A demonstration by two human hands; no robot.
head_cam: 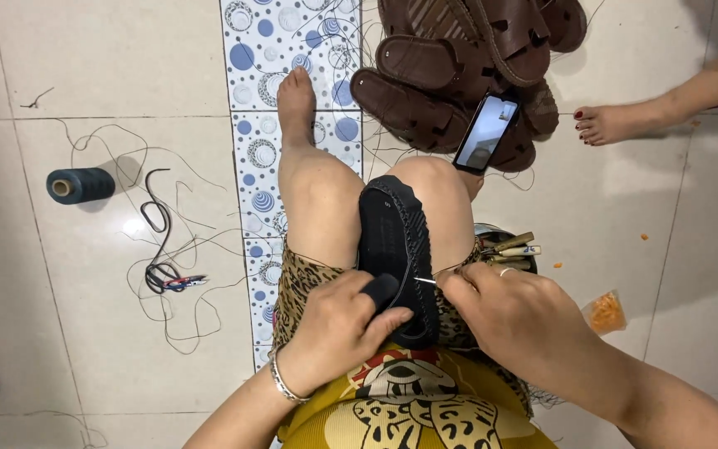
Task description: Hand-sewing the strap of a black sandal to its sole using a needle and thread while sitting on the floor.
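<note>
A black shoe sole [392, 241] stands on edge between my knees, its toe pointing away from me. My left hand [338, 328] grips its near end, the forefinger in a black finger cover pressed against the sole. My right hand [513, 312] pinches a thin metal needle [425, 281] at the sole's right edge, with a thread running off to the right. A ring shows on that hand, and a silver bracelet on my left wrist.
A pile of brown sandals [459, 75] lies ahead, with a phone [485, 133] leaning on it. A dark thread spool [81, 185], loose threads and small snips [178, 281] lie on the tiled floor at left. A tool tin [508, 247] stands by my right knee. Another person's foot [617, 123] is at right.
</note>
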